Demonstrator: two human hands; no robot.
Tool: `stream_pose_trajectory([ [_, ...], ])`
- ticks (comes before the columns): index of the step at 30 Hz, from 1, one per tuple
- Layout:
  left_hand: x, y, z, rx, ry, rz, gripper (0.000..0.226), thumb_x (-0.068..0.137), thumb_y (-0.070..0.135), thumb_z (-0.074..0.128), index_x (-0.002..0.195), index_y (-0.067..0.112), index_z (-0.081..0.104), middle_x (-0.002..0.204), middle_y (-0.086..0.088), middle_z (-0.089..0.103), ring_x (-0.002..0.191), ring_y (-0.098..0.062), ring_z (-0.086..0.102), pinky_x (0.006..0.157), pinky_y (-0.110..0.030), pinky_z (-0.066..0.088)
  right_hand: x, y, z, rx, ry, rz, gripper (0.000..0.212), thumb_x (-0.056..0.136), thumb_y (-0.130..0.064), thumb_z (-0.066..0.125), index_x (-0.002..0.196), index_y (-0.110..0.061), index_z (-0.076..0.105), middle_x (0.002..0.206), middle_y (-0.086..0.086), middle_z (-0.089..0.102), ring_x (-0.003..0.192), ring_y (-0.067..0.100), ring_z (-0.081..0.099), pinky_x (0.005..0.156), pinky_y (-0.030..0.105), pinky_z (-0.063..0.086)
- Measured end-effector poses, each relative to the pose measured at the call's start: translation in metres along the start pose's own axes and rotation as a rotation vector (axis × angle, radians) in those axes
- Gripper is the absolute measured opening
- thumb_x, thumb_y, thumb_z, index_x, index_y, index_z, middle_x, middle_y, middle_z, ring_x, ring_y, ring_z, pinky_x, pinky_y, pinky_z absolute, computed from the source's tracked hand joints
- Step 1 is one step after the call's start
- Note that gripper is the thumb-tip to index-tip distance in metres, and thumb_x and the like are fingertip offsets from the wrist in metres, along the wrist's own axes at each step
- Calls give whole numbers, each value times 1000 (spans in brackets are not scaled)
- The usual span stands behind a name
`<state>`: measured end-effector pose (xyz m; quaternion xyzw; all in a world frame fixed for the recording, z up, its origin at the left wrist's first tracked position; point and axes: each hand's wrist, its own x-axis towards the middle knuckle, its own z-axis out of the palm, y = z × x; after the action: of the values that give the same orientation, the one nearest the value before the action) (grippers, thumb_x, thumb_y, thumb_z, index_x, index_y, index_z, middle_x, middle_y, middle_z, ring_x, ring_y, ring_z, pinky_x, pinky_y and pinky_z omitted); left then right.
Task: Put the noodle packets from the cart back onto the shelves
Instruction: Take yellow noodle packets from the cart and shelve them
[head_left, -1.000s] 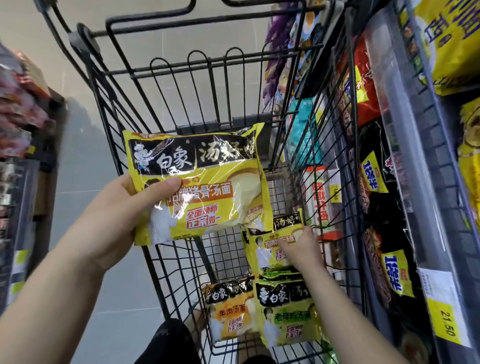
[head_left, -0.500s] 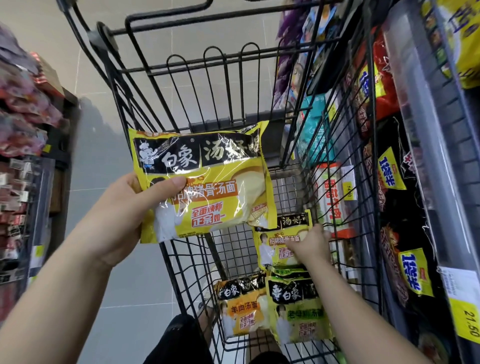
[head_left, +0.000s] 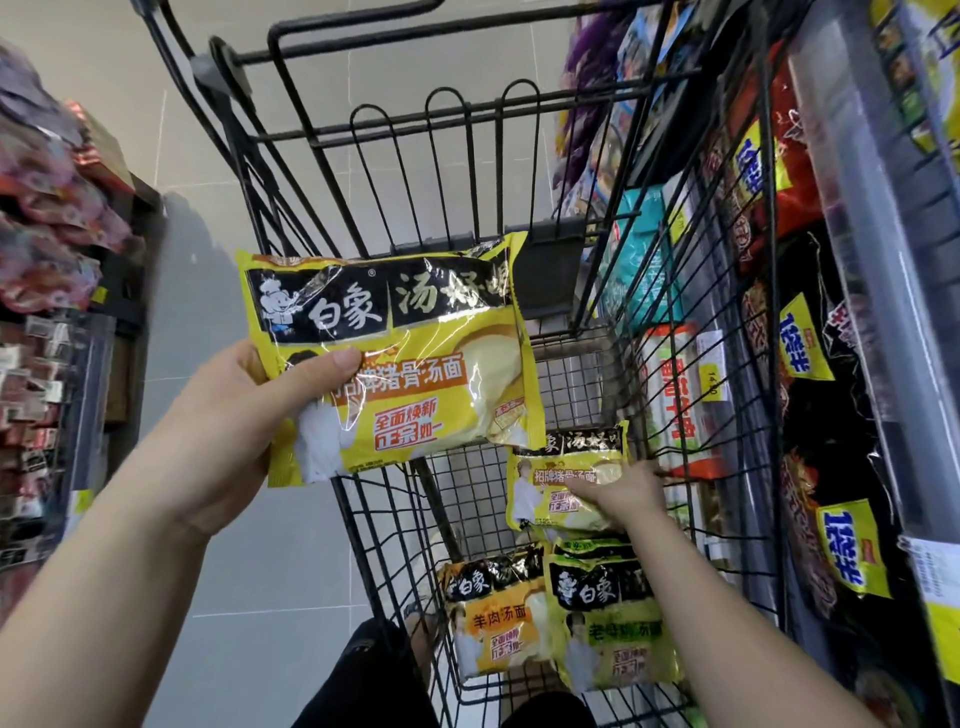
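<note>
My left hand (head_left: 234, 415) grips a large yellow and black noodle packet (head_left: 400, 353) by its left edge, held up above the black wire cart (head_left: 467, 109). Down inside the cart my right hand (head_left: 623, 488) holds a second yellow packet (head_left: 545, 483) at its right side, lifted a little off the pile. Below it lie an orange-labelled packet (head_left: 493, 618) and a green-labelled packet (head_left: 608, 629) on the cart's floor.
Shelves (head_left: 852, 260) of noodle and snack packs run along the right, close against the cart's side, with yellow price tags on their rails. Another rack of goods (head_left: 47, 270) stands at the left. Grey floor tiles lie between. My dark trouser leg shows at the bottom.
My right hand has raised the second yellow packet slightly off the pile in the cart. The left hand keeps its packet in about the same place.
</note>
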<state>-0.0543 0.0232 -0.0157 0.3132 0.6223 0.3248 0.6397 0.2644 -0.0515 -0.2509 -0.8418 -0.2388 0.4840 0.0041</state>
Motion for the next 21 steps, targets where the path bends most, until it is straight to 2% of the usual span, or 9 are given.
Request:
stream_pose_trajectory([
  [4, -1, -1, -6, -15, -10, 7, 99, 30, 53, 101, 114, 10, 71, 110, -15, 79, 89, -29, 79, 68, -34, 63, -4, 0, -3, 81, -47, -4, 118, 67, -44, 95, 156, 0, 32, 158, 22, 42, 144, 40, 43, 114, 48, 43],
  [13, -8, 2, -10, -27, -38, 1, 89, 30, 53, 101, 105, 13, 76, 108, -14, 79, 89, -29, 79, 68, -34, 63, -28, -6, -16, 169, -86, -117, 100, 72, -38, 93, 150, -7, 38, 149, 16, 51, 132, 36, 52, 107, 45, 46],
  [16, -15, 9, -14, -37, -54, -2, 89, 31, 52, 101, 106, 12, 77, 110, -16, 78, 92, -31, 78, 70, -36, 64, -49, -17, -32, 245, -101, -181, 105, 72, -42, 93, 154, -10, 36, 154, 14, 48, 137, 35, 49, 111, 48, 43],
  [21, -31, 33, -22, -17, -56, -8, 105, 27, 55, 101, 117, 10, 72, 111, -16, 78, 94, -33, 78, 71, -38, 65, -97, -40, -71, 358, -91, -315, 116, 72, -57, 86, 161, -11, 27, 165, 12, 34, 148, 35, 37, 118, 52, 35],
])
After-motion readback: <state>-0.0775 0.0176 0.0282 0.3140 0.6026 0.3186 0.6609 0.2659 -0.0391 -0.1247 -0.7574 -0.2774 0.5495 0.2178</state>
